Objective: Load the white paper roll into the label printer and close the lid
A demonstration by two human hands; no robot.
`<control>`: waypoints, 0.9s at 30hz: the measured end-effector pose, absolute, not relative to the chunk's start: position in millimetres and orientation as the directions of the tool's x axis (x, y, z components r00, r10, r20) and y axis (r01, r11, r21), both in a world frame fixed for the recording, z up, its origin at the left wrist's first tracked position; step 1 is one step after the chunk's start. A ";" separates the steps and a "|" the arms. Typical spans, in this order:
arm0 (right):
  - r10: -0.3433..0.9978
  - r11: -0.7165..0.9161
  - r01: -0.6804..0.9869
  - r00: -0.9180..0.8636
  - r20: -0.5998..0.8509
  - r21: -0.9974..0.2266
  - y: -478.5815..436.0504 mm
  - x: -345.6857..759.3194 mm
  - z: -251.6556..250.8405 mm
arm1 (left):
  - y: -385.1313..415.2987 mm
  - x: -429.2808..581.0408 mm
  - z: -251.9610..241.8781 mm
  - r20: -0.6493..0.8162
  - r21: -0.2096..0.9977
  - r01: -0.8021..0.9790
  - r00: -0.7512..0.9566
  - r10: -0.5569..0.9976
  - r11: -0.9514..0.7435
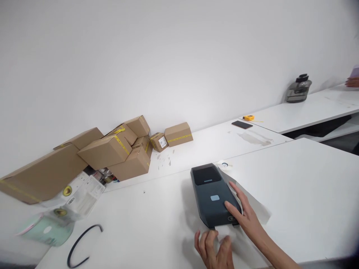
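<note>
A dark grey label printer (213,200) lies on the white table, with a pale blue button on its top and a black panel at its far end. White label paper (223,231) sticks out of its near end. My left hand (214,249) is closed on that paper, fingers bent just in front of the printer. Against the printer's right side rests my right hand (245,213), thumb on the top surface and index finger stretched along the edge; its other fingers are hidden. A white paper sheet (259,205) shows beside and partly beneath the printer.
Several cardboard boxes (105,151) are piled at the back left. Nearby are plastic-wrapped packages (84,196), a mint-green pouch (49,229) and a black curved strip (74,246). Farther back lie a phone (242,124) and a yellow tape measure (248,117); a water jug (298,90) stands right.
</note>
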State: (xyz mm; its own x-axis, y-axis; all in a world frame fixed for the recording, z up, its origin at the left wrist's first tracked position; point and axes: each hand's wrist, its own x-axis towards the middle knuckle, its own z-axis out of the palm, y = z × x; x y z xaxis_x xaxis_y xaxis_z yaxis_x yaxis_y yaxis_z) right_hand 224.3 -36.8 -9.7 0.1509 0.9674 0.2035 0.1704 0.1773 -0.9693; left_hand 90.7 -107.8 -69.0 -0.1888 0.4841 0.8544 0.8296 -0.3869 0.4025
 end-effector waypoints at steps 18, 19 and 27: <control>0.979 -0.140 -0.113 0.135 -0.155 -0.984 -40.8 221.7 -13.4 | -63.7 81.0 -0.9 -0.116 0.980 -0.191 -0.310 0.944 0.058; 0.978 -0.134 -0.106 0.144 -0.149 -0.985 -40.3 221.4 -14.8 | -63.6 81.6 -2.9 -0.109 0.981 -0.188 -0.323 0.940 0.049; 0.980 -0.081 -0.046 0.180 -0.088 -0.996 -39.5 219.9 -30.8 | -57.7 81.2 -30.8 -0.049 0.986 -0.166 -0.335 0.941 -0.008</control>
State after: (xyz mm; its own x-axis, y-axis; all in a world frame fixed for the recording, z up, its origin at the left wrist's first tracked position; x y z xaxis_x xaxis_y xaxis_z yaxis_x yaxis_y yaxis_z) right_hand 219.9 -39.5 -30.8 0.1804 0.9797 -0.0879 -0.0460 -0.0809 -0.9957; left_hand 81.2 -57.7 -30.8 -0.3352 0.9409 -0.0490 -0.1662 -0.0079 0.9861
